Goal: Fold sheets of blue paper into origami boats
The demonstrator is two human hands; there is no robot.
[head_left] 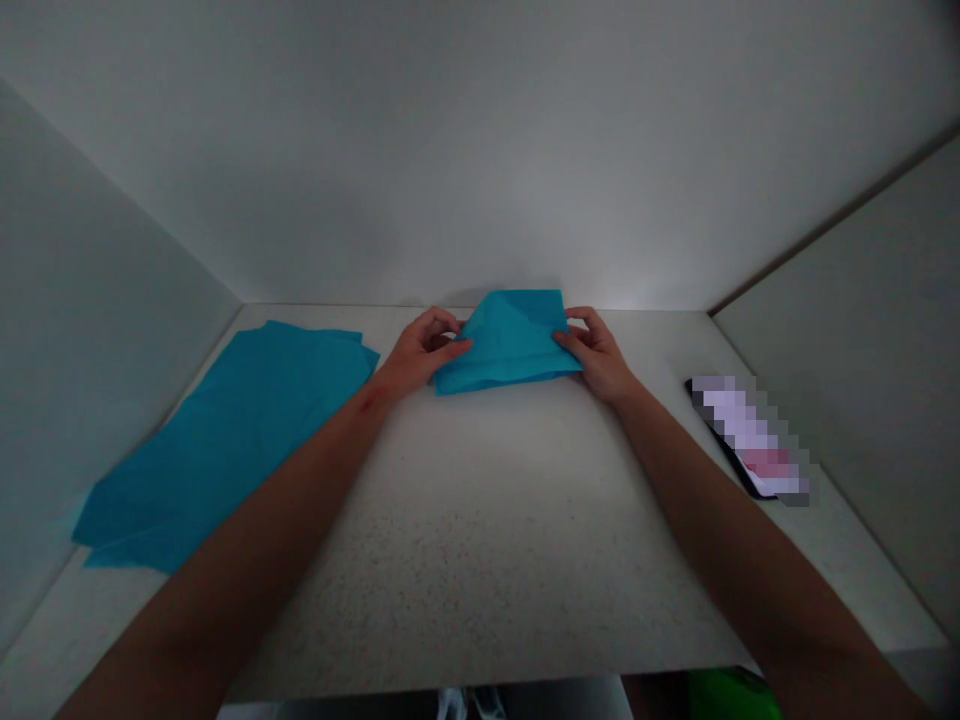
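Observation:
A folded sheet of blue paper [510,345] lies near the far edge of the speckled white table [480,520]. My left hand [420,350] pinches its left side, fingers curled over the paper's edge. On the opposite side my right hand [596,352] grips the right edge with thumb and fingers closed. Both forearms reach in from the near edge of the table.
A stack of flat blue paper sheets [232,440] lies along the table's left side. A phone [750,435] rests at the right. White walls close in the table at the back and on both sides.

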